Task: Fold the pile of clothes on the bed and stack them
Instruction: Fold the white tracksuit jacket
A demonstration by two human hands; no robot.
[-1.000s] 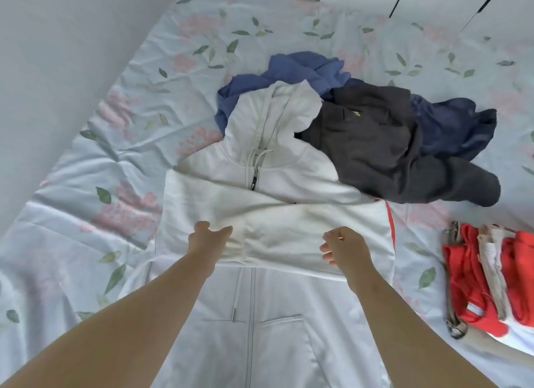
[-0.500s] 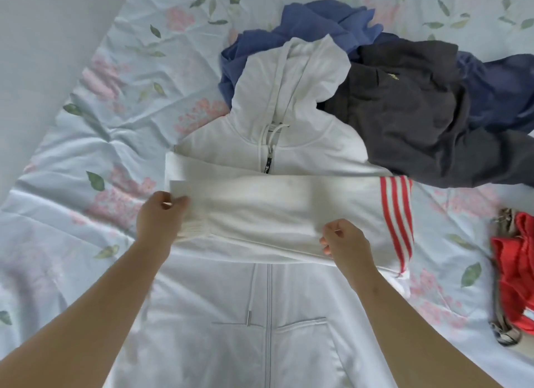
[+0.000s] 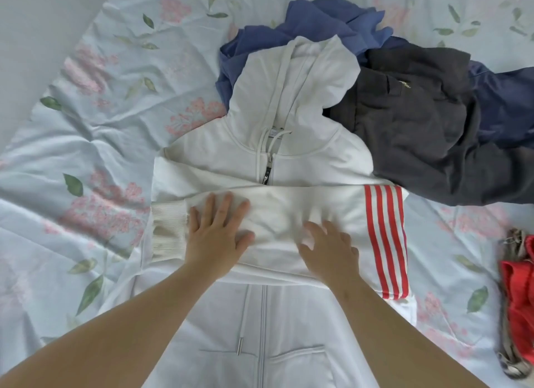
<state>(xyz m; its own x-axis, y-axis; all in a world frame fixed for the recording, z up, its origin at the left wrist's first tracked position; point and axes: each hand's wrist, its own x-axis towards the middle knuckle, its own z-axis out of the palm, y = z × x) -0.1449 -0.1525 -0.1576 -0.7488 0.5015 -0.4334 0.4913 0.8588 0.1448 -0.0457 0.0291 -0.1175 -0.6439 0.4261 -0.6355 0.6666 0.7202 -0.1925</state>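
A white zip hoodie (image 3: 291,153) lies face up on the bed, hood pointing away from me. One sleeve with red stripes (image 3: 385,237) is folded across the chest, its ribbed cuff (image 3: 169,231) at the left. My left hand (image 3: 216,234) rests flat on the sleeve near the cuff, fingers spread. My right hand (image 3: 329,249) presses flat on the sleeve's middle, slightly blurred. Behind the hood lies an unfolded pile: a blue garment (image 3: 315,23), a dark grey garment (image 3: 419,121) and a navy one (image 3: 502,107).
A folded stack with red clothes (image 3: 517,295) sits at the right edge. The floral bedsheet (image 3: 86,133) spreads out to the left, with a pale wall (image 3: 34,26) beyond it at the upper left.
My left hand let go of the cuff and moved right to lie flat on the sleeve. My right hand opened and flattened on the sleeve. The camera moved closer.
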